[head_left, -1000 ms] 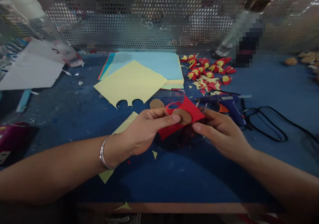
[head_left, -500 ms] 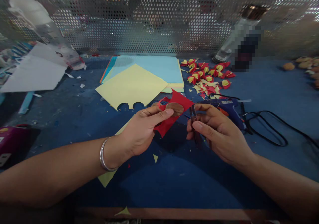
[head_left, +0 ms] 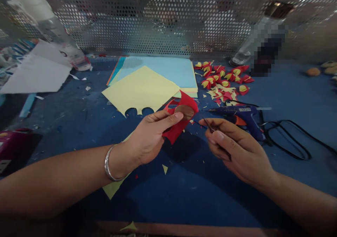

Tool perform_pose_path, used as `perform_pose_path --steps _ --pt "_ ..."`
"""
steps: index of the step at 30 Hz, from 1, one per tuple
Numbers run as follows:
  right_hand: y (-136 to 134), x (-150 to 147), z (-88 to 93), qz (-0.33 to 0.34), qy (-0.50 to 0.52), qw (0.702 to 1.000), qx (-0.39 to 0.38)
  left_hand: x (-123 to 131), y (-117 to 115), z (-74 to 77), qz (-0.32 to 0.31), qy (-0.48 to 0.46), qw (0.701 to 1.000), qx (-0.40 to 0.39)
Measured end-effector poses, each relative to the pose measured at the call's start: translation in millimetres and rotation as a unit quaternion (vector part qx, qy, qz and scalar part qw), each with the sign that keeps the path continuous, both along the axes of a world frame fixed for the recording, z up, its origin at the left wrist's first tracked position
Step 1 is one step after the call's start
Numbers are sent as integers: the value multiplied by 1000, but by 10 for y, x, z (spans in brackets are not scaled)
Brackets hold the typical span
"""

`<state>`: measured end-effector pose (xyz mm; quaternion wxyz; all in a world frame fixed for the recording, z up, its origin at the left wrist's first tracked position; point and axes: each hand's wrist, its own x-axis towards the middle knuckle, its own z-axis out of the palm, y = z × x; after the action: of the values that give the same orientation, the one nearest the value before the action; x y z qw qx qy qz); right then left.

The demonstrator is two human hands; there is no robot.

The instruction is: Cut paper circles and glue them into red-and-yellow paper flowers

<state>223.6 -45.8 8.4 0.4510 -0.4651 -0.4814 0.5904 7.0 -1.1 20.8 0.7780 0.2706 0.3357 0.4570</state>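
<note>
My left hand (head_left: 155, 133) is closed, its thumb pressing a brown round disc (head_left: 185, 112) flat onto a piece of red paper (head_left: 176, 131). The paper has curved cut-outs on its left side, and its right edge bends over. To the right, apart from the paper, my right hand (head_left: 231, 140) is closed round small dark scissors (head_left: 209, 125). Only a thin pointed part of them shows; the fingers hide the rest. Behind my left hand lies a yellow sheet (head_left: 142, 89) with two rounded notches in its lower edge.
Blue paper (head_left: 163, 68) tops a stack at the back. Right of it lie red-and-yellow paper buds (head_left: 210, 80), paper scraps (head_left: 225, 93) and a blue glue gun (head_left: 247, 116) with a black cord (head_left: 286, 124). Bottles (head_left: 51, 30) stand before a perforated metal panel (head_left: 158, 30).
My right hand has drawn a little right and down, turning the scissors away from the red paper. The paper's right corner, flat before, now curls over. My left hand keeps its hold.
</note>
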Motion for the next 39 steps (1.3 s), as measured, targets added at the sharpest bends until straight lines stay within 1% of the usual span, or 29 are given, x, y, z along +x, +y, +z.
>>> perform_pose_path --steps 3,12,15,21,27,35,39 --pt "11 8 -27 -12 4 1000 -2 3 2 -11 2 -6 1000 -6" --pt "31 11 -29 30 -3 1000 -8 8 -37 -48 -14 21 1000 12" --pt "38 14 -20 34 -2 999 -18 11 -47 -67 -13 43 999 4" --pt "44 16 -28 36 14 999 -27 13 -53 -84 -23 75 997 21" --pt "47 29 -26 47 5 998 -39 24 -47 -72 -24 74 997 26" --pt "46 38 -18 58 -8 998 -31 13 -47 -11 -50 81 994 63" --pt "41 46 -20 63 -11 997 -32 9 -43 -12 -43 92 992 81"
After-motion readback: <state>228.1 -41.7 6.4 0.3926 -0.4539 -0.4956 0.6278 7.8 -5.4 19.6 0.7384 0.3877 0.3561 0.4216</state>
